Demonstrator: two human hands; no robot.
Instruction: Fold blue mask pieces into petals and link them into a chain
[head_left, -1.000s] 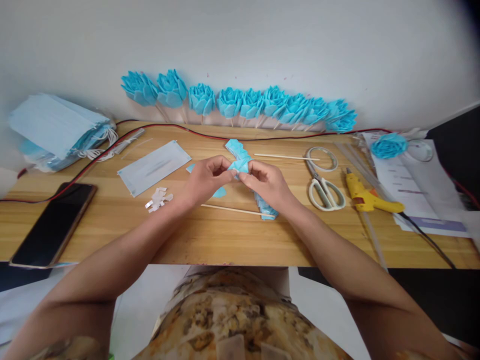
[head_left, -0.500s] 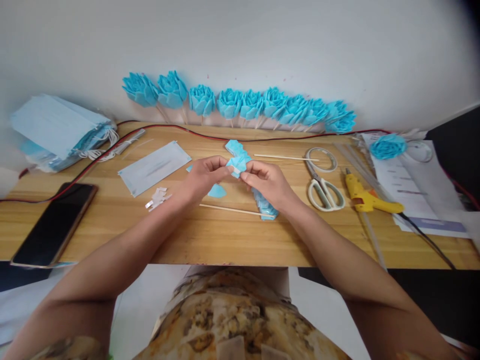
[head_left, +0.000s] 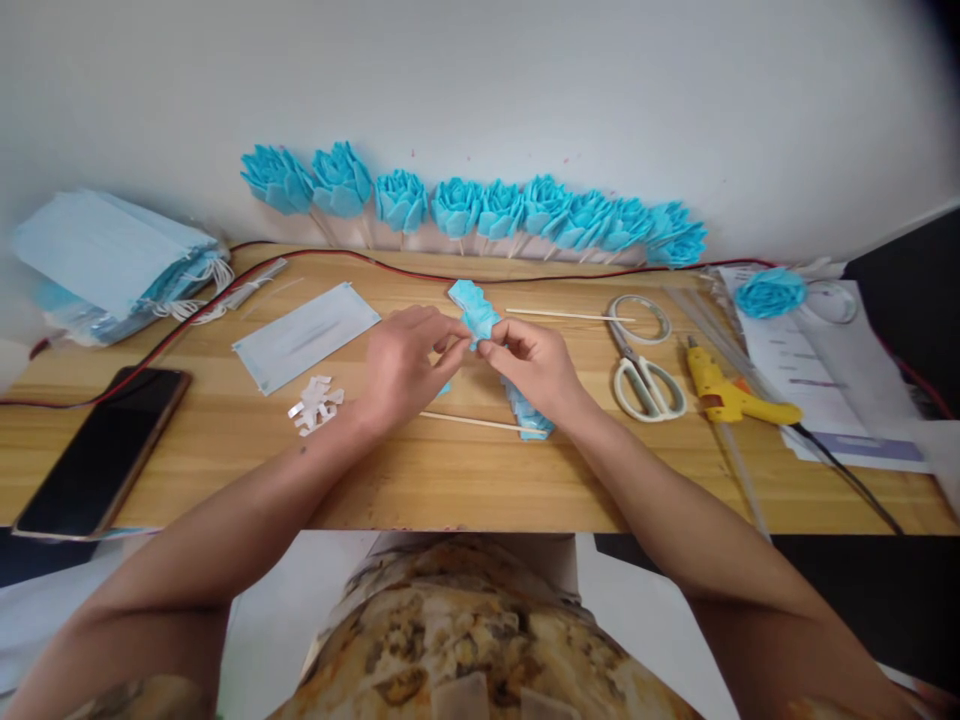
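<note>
Above the middle of the table, my left hand (head_left: 411, 365) and my right hand (head_left: 534, 368) meet, fingertips pinched together on a small light-blue petal, mostly hidden by the fingers. Just beyond them lies a row of overlapping blue petals (head_left: 471, 297); whether the held petal touches it I cannot tell. A second strip of overlapping petals (head_left: 528, 412) shows beneath my right hand. One wooden stick (head_left: 480, 423) lies in front of my hands, its right end over that strip. Part of a loose blue petal (head_left: 445, 388) peeks out beside my left hand.
Several blue flowers (head_left: 401, 200) on sticks lean along the wall. On the left are face masks (head_left: 112, 255), a phone (head_left: 101, 450), a flat mask (head_left: 306, 337) and white scraps (head_left: 315, 405). Scissors (head_left: 649, 388), tape (head_left: 652, 320) and a yellow glue gun (head_left: 727, 390) lie right.
My left hand has turned over, its back now more upward, covering more of the loose petal. The blue petal between my fingertips shows less. My right hand has stayed nearly in place.
</note>
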